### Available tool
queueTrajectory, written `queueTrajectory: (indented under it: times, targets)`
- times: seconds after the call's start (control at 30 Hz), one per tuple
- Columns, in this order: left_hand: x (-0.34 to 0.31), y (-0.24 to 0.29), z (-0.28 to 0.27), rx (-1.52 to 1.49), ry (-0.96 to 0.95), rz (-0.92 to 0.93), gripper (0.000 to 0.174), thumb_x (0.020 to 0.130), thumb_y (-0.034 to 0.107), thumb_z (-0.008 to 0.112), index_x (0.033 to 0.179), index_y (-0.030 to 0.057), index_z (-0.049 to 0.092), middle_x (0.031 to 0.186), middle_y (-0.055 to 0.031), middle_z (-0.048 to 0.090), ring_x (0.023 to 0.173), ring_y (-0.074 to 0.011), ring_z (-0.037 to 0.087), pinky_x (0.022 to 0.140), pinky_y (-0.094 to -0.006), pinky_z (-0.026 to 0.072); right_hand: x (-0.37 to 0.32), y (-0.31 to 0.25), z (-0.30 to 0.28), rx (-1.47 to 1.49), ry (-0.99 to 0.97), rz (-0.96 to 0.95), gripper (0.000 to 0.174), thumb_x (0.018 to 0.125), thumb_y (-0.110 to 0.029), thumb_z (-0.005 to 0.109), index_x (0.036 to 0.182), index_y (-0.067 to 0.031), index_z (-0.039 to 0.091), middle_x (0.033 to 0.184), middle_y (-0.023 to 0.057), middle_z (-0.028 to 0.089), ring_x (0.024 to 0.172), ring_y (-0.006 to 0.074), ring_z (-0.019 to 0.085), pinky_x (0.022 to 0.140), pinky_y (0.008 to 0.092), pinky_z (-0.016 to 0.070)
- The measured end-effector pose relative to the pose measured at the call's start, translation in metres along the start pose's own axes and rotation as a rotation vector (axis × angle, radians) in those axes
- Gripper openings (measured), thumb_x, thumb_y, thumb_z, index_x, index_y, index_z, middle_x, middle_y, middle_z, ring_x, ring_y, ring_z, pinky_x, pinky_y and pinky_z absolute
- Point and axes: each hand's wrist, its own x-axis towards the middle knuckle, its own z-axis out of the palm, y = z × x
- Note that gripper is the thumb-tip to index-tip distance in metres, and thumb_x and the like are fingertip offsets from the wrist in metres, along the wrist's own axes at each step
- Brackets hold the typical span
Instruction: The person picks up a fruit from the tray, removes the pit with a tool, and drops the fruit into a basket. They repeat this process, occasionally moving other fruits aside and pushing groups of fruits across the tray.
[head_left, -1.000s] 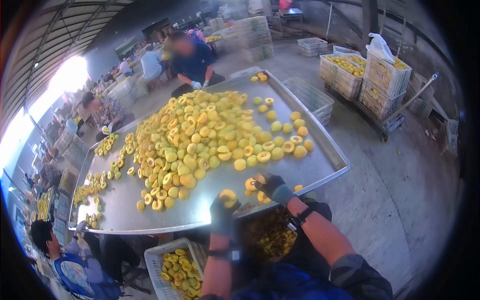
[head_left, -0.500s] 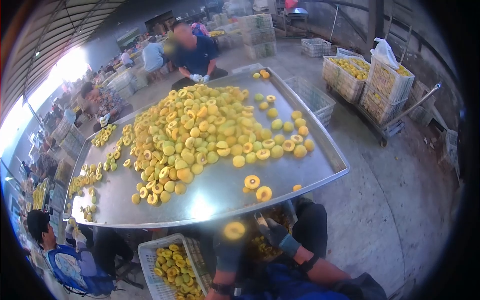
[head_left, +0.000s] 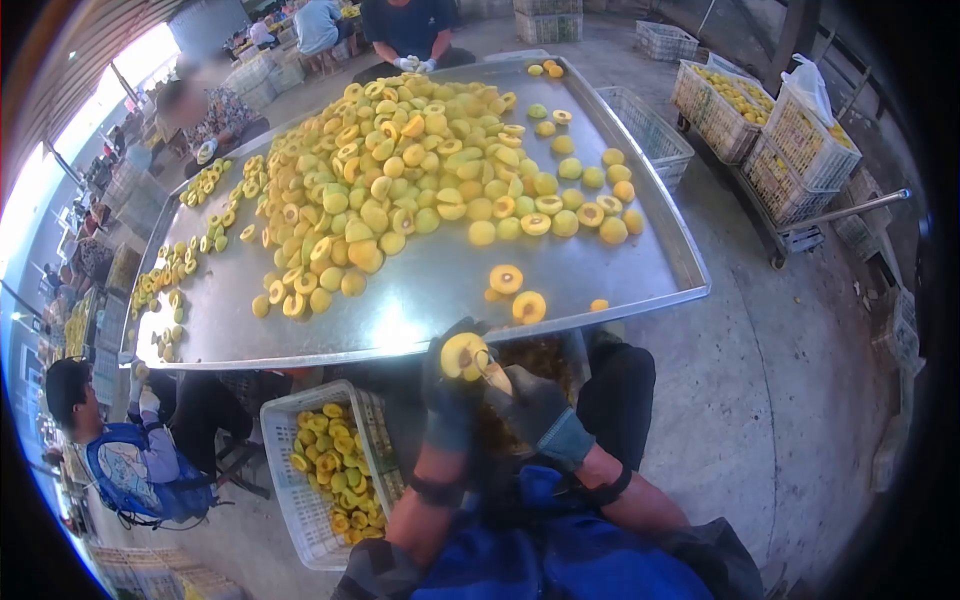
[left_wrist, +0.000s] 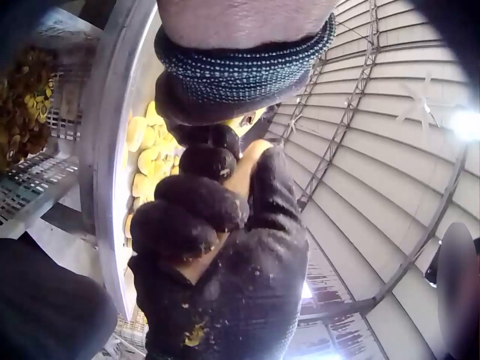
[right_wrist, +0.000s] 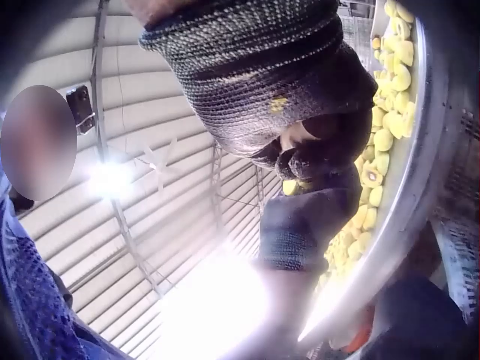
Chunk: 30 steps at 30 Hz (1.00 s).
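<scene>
My gloved left hand [head_left: 450, 395] holds a yellow peach half [head_left: 463, 357], cut face up, just off the near edge of the metal table [head_left: 440, 300]. My gloved right hand [head_left: 535, 410] grips a pitting tool [head_left: 497, 378] with a wooden handle and a thin metal loop. That loop lies at the right side of the peach half's cut face. In the left wrist view, the right hand's fingers wrap the wooden handle [left_wrist: 238, 180]. Two more cut peach halves [head_left: 528, 307] lie near the table edge, beyond my hands. A big heap of peaches [head_left: 390, 180] covers the table's middle.
Left of my legs stands a white crate [head_left: 283, 450] of peach halves. A bin [head_left: 575, 365] with dark brown contents sits below my hands. Another person [head_left: 95, 420] sits at the table's left corner, and one [head_left: 410, 30] across it. Loaded crates [head_left: 790, 170] rest on a cart at right.
Both hands have drawn back from the table edge toward my body. My right hand has come left, bringing the tool to the peach half in my left hand. The head view has tilted down.
</scene>
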Motion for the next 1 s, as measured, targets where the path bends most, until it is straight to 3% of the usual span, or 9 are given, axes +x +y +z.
queueTrajectory:
  times: [0.07, 0.13, 0.33, 0.53, 0.67, 0.77, 0.87, 1.0]
  targets:
    - [-0.001, -0.002, 0.006, 0.014, 0.019, 0.001, 0.052, 0.102, 0.035, 0.036, 0.13, -0.0055, 0.051, 0.122, -0.0237, 0.061, 0.1, -0.0338, 0.063, 0.088, -0.0433, 0.0527, 0.005, -0.01, 0.0, 0.202, -0.03, 0.184, 0.016, 0.087, -0.016, 0.058, 0.101, -0.009, 0.061, 0.086, 0.0146, 0.057, 0.072, 0.0314, 0.063, 0.058, 0.0434, 0.0513]
    - [-0.001, -0.001, 0.013, -0.112, 0.063, -0.061, 0.051, 0.101, 0.033, 0.037, 0.127, -0.007, 0.053, 0.118, -0.0239, 0.063, 0.097, -0.0337, 0.063, 0.087, -0.0426, 0.0527, 0.006, -0.01, 0.008, 0.254, 0.015, 0.181, 0.016, 0.087, -0.015, 0.057, 0.101, -0.009, 0.062, 0.087, 0.0149, 0.057, 0.07, 0.0315, 0.063, 0.058, 0.044, 0.0511]
    - [0.002, 0.0, 0.015, -0.352, 0.141, -0.164, 0.061, 0.102, 0.049, 0.036, 0.119, -0.0053, 0.058, 0.105, -0.0208, 0.066, 0.09, -0.0311, 0.064, 0.084, -0.04, 0.0527, 0.007, -0.01, 0.017, 0.291, 0.072, 0.202, 0.015, 0.089, -0.014, 0.055, 0.101, -0.0072, 0.062, 0.085, 0.0158, 0.057, 0.07, 0.0324, 0.062, 0.057, 0.0444, 0.0509]
    - [0.006, -0.01, 0.002, -0.168, 0.209, -0.11, 0.063, 0.102, 0.054, 0.035, 0.108, -0.0029, 0.061, 0.096, -0.0174, 0.065, 0.085, -0.0291, 0.063, 0.077, -0.0413, 0.0535, 0.01, -0.018, 0.02, 0.232, 0.037, 0.21, 0.016, 0.091, -0.013, 0.054, 0.102, -0.0037, 0.061, 0.084, 0.0168, 0.057, 0.069, 0.0342, 0.062, 0.057, 0.0452, 0.0503]
    - [0.003, 0.003, 0.02, -0.181, 0.37, -0.072, 0.066, 0.104, 0.05, 0.03, 0.105, -0.0081, 0.062, 0.087, -0.0182, 0.068, 0.071, -0.0284, 0.068, 0.067, -0.0352, 0.0583, 0.013, -0.022, 0.025, 0.229, 0.055, 0.204, 0.018, 0.093, -0.013, 0.052, 0.104, -0.0006, 0.058, 0.086, 0.0192, 0.06, 0.068, 0.0363, 0.063, 0.058, 0.0468, 0.0508]
    - [0.006, 0.006, 0.026, -0.143, 0.453, -0.061, 0.067, 0.105, 0.049, 0.028, 0.1, -0.0082, 0.063, 0.085, -0.0185, 0.068, 0.069, -0.0281, 0.068, 0.066, -0.0355, 0.0584, 0.014, -0.024, 0.027, 0.346, -0.057, 0.443, 0.021, 0.095, -0.016, 0.052, 0.105, 0.0013, 0.057, 0.09, 0.0217, 0.062, 0.07, 0.0378, 0.066, 0.059, 0.0472, 0.0519]
    - [0.005, 0.007, 0.025, -0.055, 0.456, -0.025, 0.066, 0.105, 0.047, 0.027, 0.098, -0.008, 0.063, 0.085, -0.0189, 0.069, 0.07, -0.0276, 0.068, 0.064, -0.0348, 0.0583, 0.015, -0.027, 0.027, 0.338, -0.009, 0.459, 0.024, 0.098, -0.021, 0.051, 0.101, 0.0021, 0.056, 0.078, 0.0299, 0.062, 0.075, 0.0483, 0.062, 0.061, 0.0517, 0.0465]
    - [0.004, 0.009, 0.022, 0.016, 0.433, -0.05, 0.057, 0.106, 0.041, 0.03, 0.102, -0.0072, 0.061, 0.084, -0.0185, 0.069, 0.069, -0.0271, 0.068, 0.062, -0.0332, 0.0578, 0.017, -0.027, 0.017, 0.307, 0.001, 0.276, 0.024, 0.099, -0.021, 0.051, 0.1, 0.0023, 0.056, 0.076, 0.0291, 0.061, 0.074, 0.0478, 0.062, 0.061, 0.0509, 0.0464]
